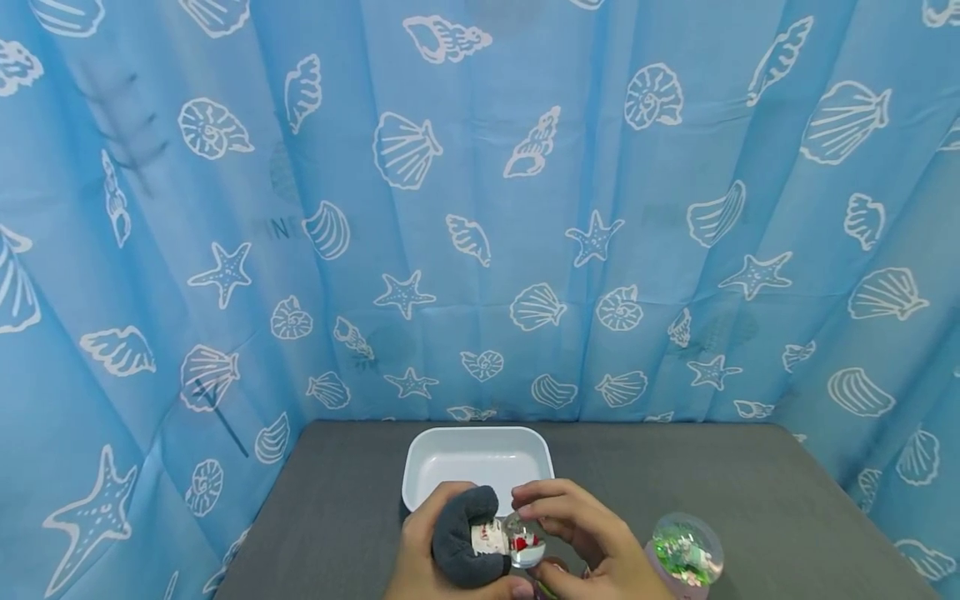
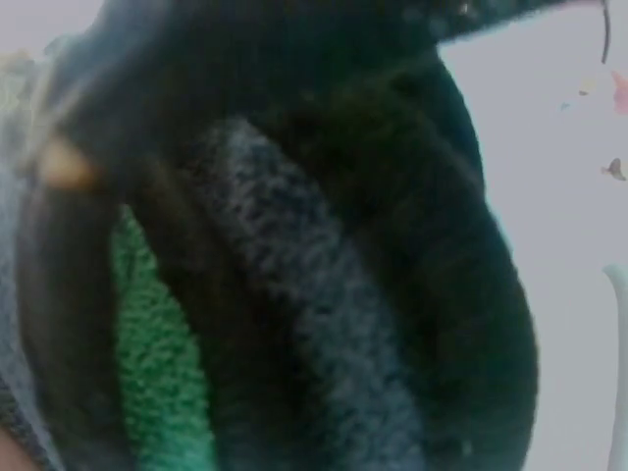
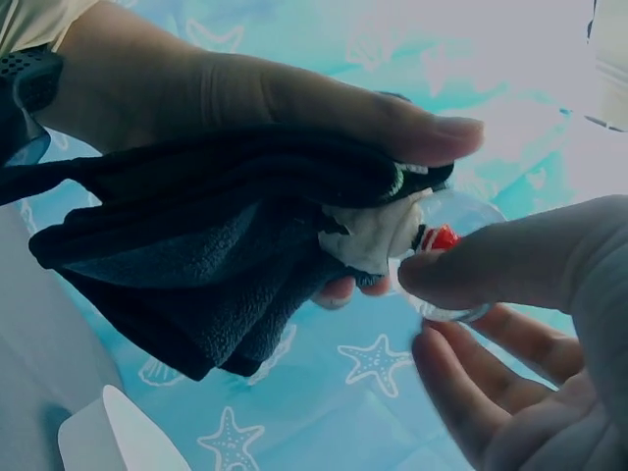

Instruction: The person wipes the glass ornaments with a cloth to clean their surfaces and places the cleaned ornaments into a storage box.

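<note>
A small snow globe [image 1: 525, 546] with a red-and-white figure inside lies on its side between the hands, its white base [image 1: 489, 537] pointing left. Around that base curves a dark grey fleecy cloth [image 1: 459, 542], which my left hand [image 1: 420, 546] grips. The right wrist view shows the left thumb [image 3: 392, 128] lying along the folded cloth [image 3: 226, 255]. My right hand [image 1: 581, 533] pinches the clear dome, thumb on one side and fingers on the other. Blurred dark cloth [image 2: 324, 304] with a green patch [image 2: 157, 343] fills most of the left wrist view.
Behind the hands, a white tray [image 1: 480, 433] sits on the dark grey table [image 1: 337, 500]. A second globe [image 1: 686, 550], with green glitter and a pink base, stands right of my right hand. A blue shell-print curtain [image 1: 480, 208] hangs behind the table.
</note>
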The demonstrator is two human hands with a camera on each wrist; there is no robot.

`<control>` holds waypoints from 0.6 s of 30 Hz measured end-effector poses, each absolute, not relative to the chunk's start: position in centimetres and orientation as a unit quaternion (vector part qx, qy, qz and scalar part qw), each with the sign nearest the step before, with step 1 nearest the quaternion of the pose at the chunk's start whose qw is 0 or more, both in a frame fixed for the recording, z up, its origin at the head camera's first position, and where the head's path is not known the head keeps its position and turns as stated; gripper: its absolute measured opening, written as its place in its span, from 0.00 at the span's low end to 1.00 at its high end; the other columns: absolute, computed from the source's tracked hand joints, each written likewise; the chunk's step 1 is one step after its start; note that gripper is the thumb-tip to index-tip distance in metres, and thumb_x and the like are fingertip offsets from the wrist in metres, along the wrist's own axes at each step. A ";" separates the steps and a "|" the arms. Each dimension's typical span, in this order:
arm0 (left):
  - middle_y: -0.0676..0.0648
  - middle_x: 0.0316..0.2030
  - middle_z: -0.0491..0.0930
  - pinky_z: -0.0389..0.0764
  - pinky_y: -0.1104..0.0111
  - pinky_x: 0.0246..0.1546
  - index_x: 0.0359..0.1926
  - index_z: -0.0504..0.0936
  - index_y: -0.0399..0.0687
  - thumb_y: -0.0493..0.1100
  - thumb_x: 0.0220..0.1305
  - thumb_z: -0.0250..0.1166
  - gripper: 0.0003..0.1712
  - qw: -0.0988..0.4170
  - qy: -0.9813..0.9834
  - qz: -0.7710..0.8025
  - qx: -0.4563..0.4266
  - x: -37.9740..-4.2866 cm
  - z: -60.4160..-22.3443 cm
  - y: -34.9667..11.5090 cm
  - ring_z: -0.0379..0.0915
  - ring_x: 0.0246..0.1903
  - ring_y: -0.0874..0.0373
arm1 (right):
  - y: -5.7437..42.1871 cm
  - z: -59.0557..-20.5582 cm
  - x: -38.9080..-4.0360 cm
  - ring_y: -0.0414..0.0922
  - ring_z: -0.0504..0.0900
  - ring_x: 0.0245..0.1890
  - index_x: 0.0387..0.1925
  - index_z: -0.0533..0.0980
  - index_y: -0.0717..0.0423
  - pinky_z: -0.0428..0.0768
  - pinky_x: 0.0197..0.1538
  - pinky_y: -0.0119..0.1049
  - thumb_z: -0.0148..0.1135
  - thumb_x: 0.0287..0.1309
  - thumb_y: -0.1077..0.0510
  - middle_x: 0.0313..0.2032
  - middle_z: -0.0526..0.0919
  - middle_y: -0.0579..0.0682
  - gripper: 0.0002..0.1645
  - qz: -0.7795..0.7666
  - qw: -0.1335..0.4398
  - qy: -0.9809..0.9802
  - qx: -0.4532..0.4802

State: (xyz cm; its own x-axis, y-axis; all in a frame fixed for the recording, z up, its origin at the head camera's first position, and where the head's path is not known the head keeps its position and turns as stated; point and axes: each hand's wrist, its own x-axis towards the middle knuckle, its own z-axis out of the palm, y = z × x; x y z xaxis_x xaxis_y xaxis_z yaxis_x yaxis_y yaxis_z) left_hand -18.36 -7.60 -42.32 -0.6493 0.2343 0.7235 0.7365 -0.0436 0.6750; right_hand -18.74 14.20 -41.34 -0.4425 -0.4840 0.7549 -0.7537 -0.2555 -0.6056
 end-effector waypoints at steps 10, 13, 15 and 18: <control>0.46 0.43 0.80 0.85 0.64 0.40 0.56 0.73 0.42 0.40 0.41 0.82 0.40 0.232 -0.659 -0.611 -0.372 -18.2 -42.1 -7.9 0.80 0.38 0.56 | 14.7 -40.5 -17.8 0.43 0.83 0.50 0.67 0.64 0.63 0.87 0.41 0.42 0.51 0.62 0.77 0.60 0.76 0.54 0.31 0.643 -0.020 -0.651 0.402; 0.46 0.42 0.80 0.84 0.65 0.39 0.56 0.73 0.42 0.42 0.40 0.83 0.40 0.237 -0.662 -0.607 -0.371 -18.1 -42.0 -8.0 0.80 0.37 0.57 | 14.8 -40.4 -17.6 0.38 0.84 0.41 0.64 0.68 0.60 0.87 0.34 0.38 0.50 0.65 0.75 0.48 0.82 0.51 0.27 0.639 -0.024 -0.674 0.370; 0.45 0.42 0.80 0.84 0.65 0.39 0.56 0.74 0.43 0.42 0.40 0.83 0.41 0.240 -0.660 -0.606 -0.375 -18.1 -42.0 -7.9 0.80 0.37 0.57 | 14.7 -40.4 -17.6 0.38 0.83 0.36 0.62 0.69 0.62 0.86 0.29 0.38 0.50 0.65 0.75 0.42 0.82 0.54 0.25 0.636 -0.011 -0.675 0.374; 0.44 0.42 0.80 0.85 0.65 0.39 0.56 0.73 0.42 0.42 0.40 0.83 0.41 0.241 -0.654 -0.605 -0.384 -18.1 -42.1 -7.9 0.80 0.37 0.57 | 14.6 -40.6 -17.6 0.39 0.82 0.33 0.61 0.70 0.63 0.85 0.28 0.37 0.52 0.63 0.76 0.40 0.81 0.55 0.26 0.631 0.007 -0.675 0.383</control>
